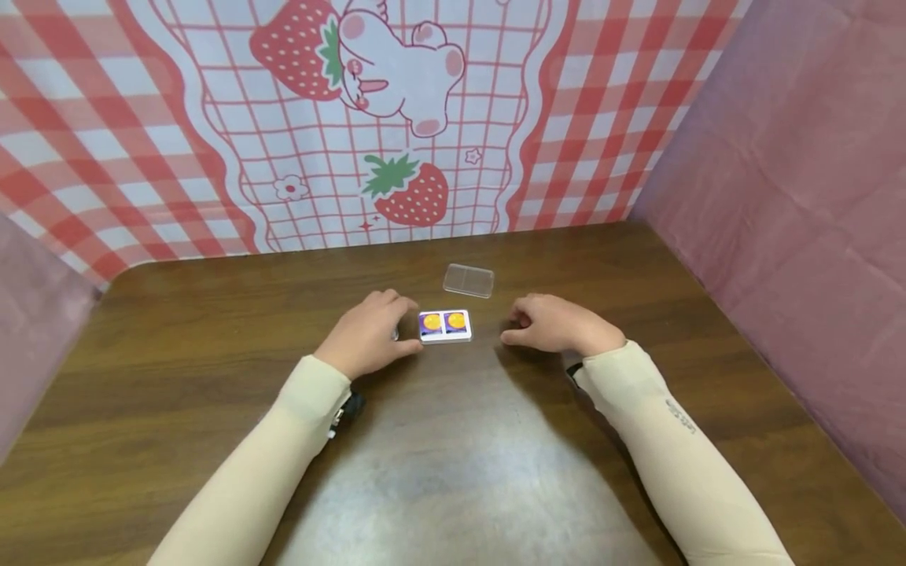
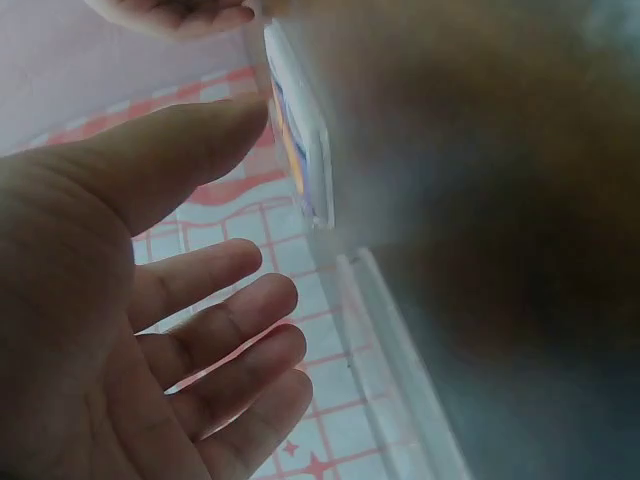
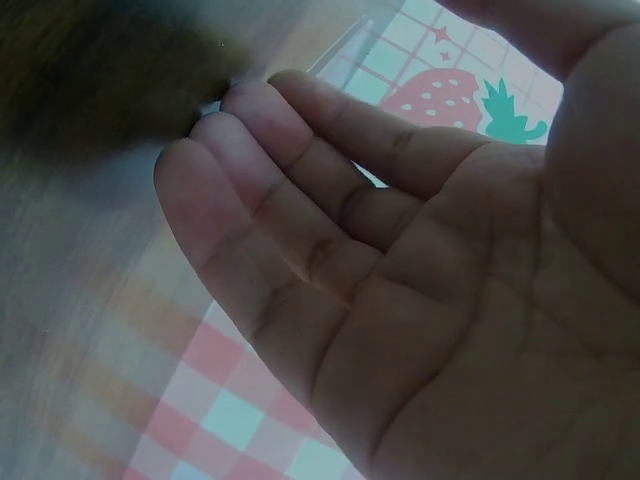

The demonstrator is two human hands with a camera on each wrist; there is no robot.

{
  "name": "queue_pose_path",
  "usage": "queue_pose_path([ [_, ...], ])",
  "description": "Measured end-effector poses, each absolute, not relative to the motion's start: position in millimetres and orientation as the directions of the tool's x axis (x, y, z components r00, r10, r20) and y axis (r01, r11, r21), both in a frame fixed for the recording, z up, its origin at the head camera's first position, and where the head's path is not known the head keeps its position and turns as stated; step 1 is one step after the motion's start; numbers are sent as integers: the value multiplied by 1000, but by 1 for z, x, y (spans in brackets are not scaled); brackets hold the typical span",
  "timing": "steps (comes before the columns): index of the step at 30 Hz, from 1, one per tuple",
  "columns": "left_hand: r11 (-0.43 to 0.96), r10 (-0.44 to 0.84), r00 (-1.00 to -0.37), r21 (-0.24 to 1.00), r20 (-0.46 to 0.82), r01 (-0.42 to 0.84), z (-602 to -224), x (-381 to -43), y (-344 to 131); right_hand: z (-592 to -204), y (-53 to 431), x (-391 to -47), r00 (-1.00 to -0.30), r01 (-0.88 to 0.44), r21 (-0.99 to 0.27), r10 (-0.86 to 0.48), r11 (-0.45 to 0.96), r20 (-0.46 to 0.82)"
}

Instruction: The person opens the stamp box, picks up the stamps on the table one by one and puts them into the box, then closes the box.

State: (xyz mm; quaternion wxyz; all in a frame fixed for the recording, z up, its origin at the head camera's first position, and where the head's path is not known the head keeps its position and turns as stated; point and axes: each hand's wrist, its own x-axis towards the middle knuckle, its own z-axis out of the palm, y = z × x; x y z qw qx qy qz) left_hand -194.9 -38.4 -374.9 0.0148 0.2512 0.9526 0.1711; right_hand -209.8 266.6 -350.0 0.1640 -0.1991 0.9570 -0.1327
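A small flat white-and-clear case (image 1: 445, 339) lies on the table, showing two square purple pictures with a yellow-orange round shape on each. My left hand (image 1: 371, 334) is at its left end, thumb and fingertips close to the edge. In the left wrist view that hand (image 2: 190, 300) has loosely bent fingers with nothing between them, and the case (image 2: 322, 170) appears edge-on past the thumb. Behind the case lies a clear rectangular plastic lid (image 1: 469, 281). My right hand (image 1: 555, 324) rests to the right of the case, apart from it, fingers loosely curled around nothing.
The brown wooden table (image 1: 439, 472) runs back to a red-and-white checked cloth (image 1: 594, 118) with strawberry prints. Pink cloth (image 1: 793, 236) hangs along the right side, and more cloth (image 1: 35, 314) at the left.
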Motion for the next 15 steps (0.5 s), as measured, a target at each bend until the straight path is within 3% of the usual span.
queue_pose_path([
  [15,838,495,-869,267,-6,476,-376,-211,-26,-352,264,-211,-883,-349,-238,-403,906,-240],
])
